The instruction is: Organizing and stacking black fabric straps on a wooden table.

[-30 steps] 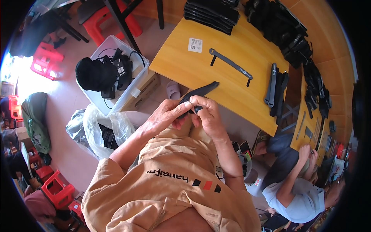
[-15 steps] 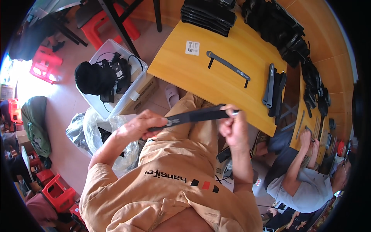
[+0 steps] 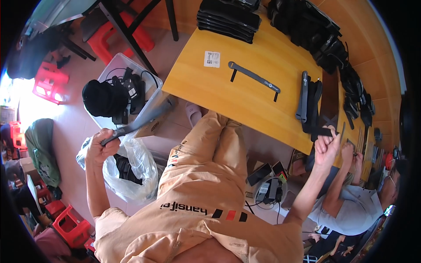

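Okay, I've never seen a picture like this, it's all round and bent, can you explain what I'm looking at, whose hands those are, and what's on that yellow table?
The picture comes from a wide fisheye camera worn on a person's head, looking down, so straight edges curve near the rim. The tan clothing in the middle is that person's own body and legs.

Their left hand is out to the side, holding a long dark grey strap above a clear plastic bag. Their right hand reaches to the edge of the yellow table and pinches the end of a black strap.

On the table lie a grey strap with side tabs, a small white label and piles of black straps. On the floor stands a clear bin of black gear. Another person sits at lower right.
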Demonstrator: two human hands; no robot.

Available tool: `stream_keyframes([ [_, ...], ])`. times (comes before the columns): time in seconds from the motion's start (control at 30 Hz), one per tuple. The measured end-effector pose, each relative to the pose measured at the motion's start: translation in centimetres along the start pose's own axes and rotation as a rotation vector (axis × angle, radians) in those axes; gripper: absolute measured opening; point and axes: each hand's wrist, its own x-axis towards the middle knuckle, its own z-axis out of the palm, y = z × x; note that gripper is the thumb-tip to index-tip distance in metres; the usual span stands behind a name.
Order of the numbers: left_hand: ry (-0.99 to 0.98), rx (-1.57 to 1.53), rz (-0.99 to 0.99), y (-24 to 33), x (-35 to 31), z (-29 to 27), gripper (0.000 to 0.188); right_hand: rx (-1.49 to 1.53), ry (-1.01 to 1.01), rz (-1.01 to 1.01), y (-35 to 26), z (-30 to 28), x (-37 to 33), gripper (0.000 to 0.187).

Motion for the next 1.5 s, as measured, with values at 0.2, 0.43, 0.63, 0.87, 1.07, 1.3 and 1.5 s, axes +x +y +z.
stream_keyframes([
  [0.2,-0.054,0.162,0.182,0.1,7.3,6.9,0.044,-0.391,-0.232,0.101,0.5,6.5,-1.7,0.032],
  [0.43,0.242,0.221,0.112,-2.8,19.8,11.8,0.049,-1.535,-0.418,-0.464,1.9,10.6,-4.6,0.006],
  [0.63,0.492,0.745,0.060,-2.3,20.4,12.1,0.063,-1.516,-0.263,-0.487,2.4,8.5,-5.1,0.019],
  [0.87,0.598,1.109,0.097,-2.2,19.9,11.9,0.064,-1.220,-0.280,-0.351,2.9,6.7,-4.3,0.021],
  [1.07,0.843,1.252,0.290,-1.5,19.3,12.1,0.064,-1.111,-0.278,-0.245,3.3,6.3,-4.1,0.020],
  [1.3,0.106,0.946,0.908,-2.9,18.3,23.1,0.031,-0.831,-0.300,-0.204,6.2,8.8,-2.7,0.018],
  [1.5,-0.477,0.920,0.219,-4.1,22.1,24.2,0.029,-0.759,-0.201,-0.222,7.4,8.2,0.1,0.013],
])
